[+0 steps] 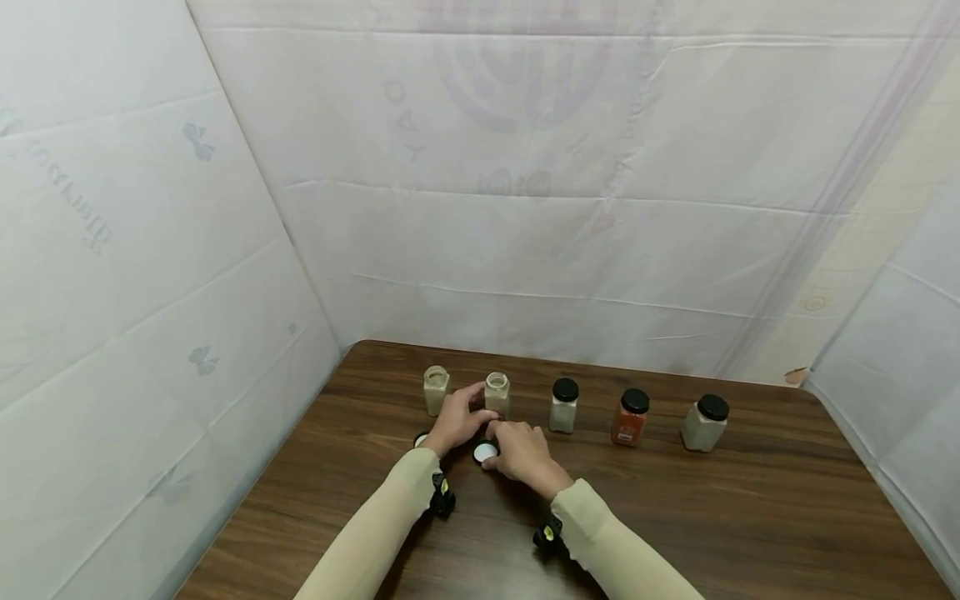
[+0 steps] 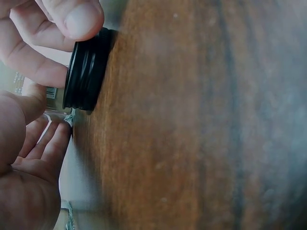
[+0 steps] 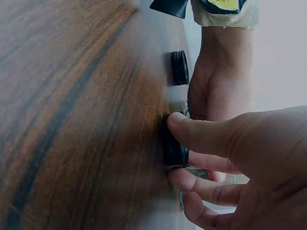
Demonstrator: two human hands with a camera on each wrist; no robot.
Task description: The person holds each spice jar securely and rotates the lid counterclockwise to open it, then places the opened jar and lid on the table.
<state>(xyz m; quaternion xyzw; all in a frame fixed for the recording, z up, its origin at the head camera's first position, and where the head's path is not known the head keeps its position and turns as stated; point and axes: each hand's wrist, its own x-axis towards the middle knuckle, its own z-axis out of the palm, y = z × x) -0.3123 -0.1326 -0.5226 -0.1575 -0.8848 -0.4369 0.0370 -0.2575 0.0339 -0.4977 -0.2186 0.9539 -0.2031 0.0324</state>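
My left hand (image 1: 459,419) holds an uncapped glass jar (image 1: 497,396) of pale powder, its thumb in front and fingers at the side; the jar stands upright on the table. Just in front of that jar, my right hand (image 1: 522,452) pinches a black lid (image 3: 175,147) between thumb and fingers. The lid lies white inner side up on the table, apart from the jar. A second black lid (image 3: 180,68) sits beside my left wrist, partly hidden by it in the head view. Another uncapped jar (image 1: 436,392) of pale powder stands left of my left hand.
To the right stand three capped jars in a row: one with pale contents (image 1: 563,406), one orange-red (image 1: 630,417) and another pale one (image 1: 704,423). The brown wooden table (image 1: 675,517) meets sheet-covered walls (image 1: 525,250) at the back and sides.
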